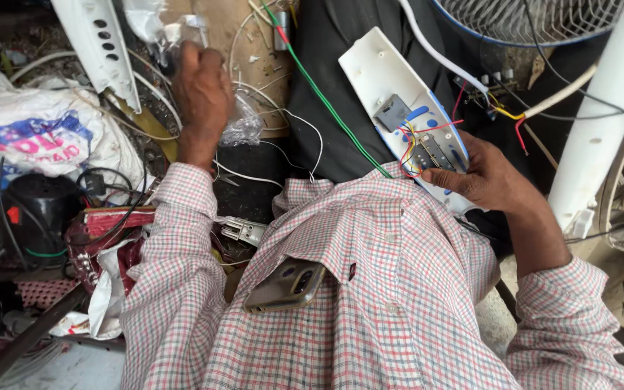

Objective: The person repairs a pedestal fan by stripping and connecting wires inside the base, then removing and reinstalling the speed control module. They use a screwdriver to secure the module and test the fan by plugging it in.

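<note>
White panel [391,87] slants up-left, its lower end hidden by right hand [489,177], fingers pinching it; left hand [200,90] clutches a clear bag [243,126].

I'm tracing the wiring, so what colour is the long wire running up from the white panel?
Green, seen in the head view, running up past the white panel.

Loose white wires [283,123] and white slotted panel [99,43] crowding the left bench.

Daylight falls on a cluttered workshop. At ten o'clock a white sack [37,133] lies among loose wires, with a black motor [37,209] below at nine. A fan grille [529,18] sits at one o'clock, a white pole [601,108] at two.
</note>
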